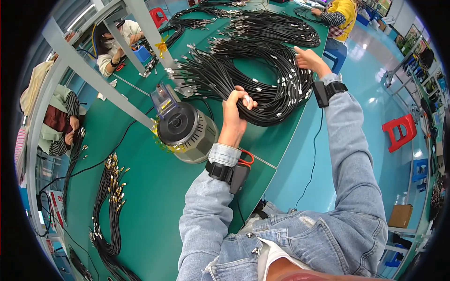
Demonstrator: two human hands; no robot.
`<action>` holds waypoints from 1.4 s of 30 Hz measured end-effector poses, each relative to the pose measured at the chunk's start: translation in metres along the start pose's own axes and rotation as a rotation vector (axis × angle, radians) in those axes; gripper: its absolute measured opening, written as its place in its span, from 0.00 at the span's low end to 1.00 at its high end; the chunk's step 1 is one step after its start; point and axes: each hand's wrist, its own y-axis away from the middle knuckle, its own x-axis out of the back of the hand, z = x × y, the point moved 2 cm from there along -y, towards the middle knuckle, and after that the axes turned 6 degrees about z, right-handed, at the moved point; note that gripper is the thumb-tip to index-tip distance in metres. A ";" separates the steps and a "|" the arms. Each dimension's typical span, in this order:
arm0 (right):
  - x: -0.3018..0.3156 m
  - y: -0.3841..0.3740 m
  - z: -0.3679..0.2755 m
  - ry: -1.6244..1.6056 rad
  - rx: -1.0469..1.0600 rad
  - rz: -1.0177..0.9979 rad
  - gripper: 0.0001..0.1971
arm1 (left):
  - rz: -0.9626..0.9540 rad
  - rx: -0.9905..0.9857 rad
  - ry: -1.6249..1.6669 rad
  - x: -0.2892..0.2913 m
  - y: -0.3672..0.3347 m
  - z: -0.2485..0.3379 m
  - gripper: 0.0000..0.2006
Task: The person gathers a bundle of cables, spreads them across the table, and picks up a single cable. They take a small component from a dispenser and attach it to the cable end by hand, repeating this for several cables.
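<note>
Lying along the left edge of your green table (150,196): a thin strip of black cables (71,175), with a co-worker's hands (72,131) at its upper end. Next right, the smaller cable bundle (116,234), black with gold-coloured tips, runs down to the lower edge of view. Up behind the grey frame (89,70), a second co-worker (126,35) in a light top, blue bin (141,54) near the hands. Far red stool (158,17) beyond. Then the grey round machine (192,140), black top, clear plastic piece (164,100) at its upper left.

Your left hand (236,110) is just right of the machine, fist closed round part of the big cable coil (295,89). Small white bit by your thumb, can't tell what. Orange-red handle (247,158) beside your left wrist, partly hidden. Coil sits on the table between your two hands, loose ends fanned left, white tags along the loop. Another black bundle (276,28) lies behind it.

Your right hand (309,61) is at the coil's outer right edge, half open, fingers bent; can't tell if it has hold of any cable. Past it, a co-worker in yellow (344,18) on a blue stool (335,58). Far right: near red stool (400,132), cardboard box (400,215) below.
</note>
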 end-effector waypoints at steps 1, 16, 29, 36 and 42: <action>0.001 0.000 0.002 0.256 -0.029 0.061 0.39 | 0.005 -0.001 0.001 0.000 0.001 -0.001 0.05; -0.083 -0.024 -0.002 1.100 0.303 0.231 0.33 | -0.093 -0.079 -0.327 -0.038 0.048 -0.024 0.04; 0.002 -0.044 0.020 0.201 0.179 -0.295 0.11 | -0.059 -0.072 -0.157 -0.050 0.043 0.005 0.04; -0.037 -0.067 0.002 0.283 0.100 -0.156 0.26 | -0.015 -0.034 -0.327 -0.025 0.072 -0.021 0.04; -0.067 -0.079 -0.029 0.103 0.365 0.041 0.26 | -0.012 0.009 -0.495 0.000 0.082 -0.035 0.05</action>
